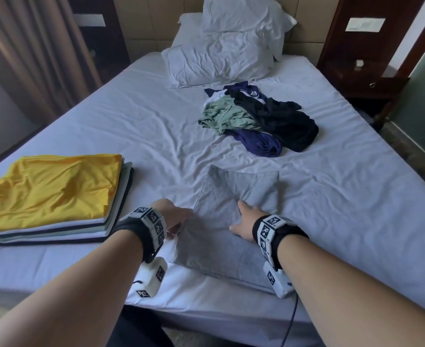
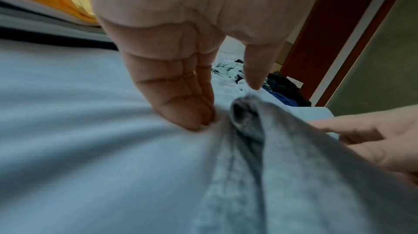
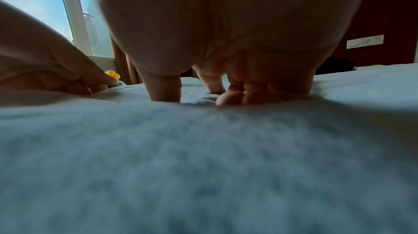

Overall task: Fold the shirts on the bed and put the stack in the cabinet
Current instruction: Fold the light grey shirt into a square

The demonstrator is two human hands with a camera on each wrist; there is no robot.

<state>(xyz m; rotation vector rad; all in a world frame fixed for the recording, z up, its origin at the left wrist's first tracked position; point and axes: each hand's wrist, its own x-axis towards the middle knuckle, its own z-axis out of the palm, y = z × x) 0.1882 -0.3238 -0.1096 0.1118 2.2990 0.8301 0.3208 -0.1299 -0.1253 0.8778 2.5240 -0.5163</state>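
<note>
A grey shirt (image 1: 219,221), partly folded into a rectangle, lies on the bed near the front edge. My right hand (image 1: 245,220) rests on top of it, with straight fingers (image 3: 260,93) and thumb pressing the cloth down. My left hand (image 1: 175,220) is at the shirt's left edge. Its straight fingers (image 2: 187,110) push into the sheet right beside the layered grey edge (image 2: 246,121), with the thumb held apart. A stack of folded shirts (image 1: 56,221) topped by a yellow one (image 1: 51,191) sits at the left. A heap of unfolded shirts (image 1: 259,118), green, navy and black, lies further back.
The bed (image 1: 356,196) has a wrinkled white sheet, with two pillows (image 1: 221,61) against the headboard. A dark wooden nightstand (image 1: 364,78) stands at the back right and curtains (image 1: 31,58) hang at the left. No cabinet is in view.
</note>
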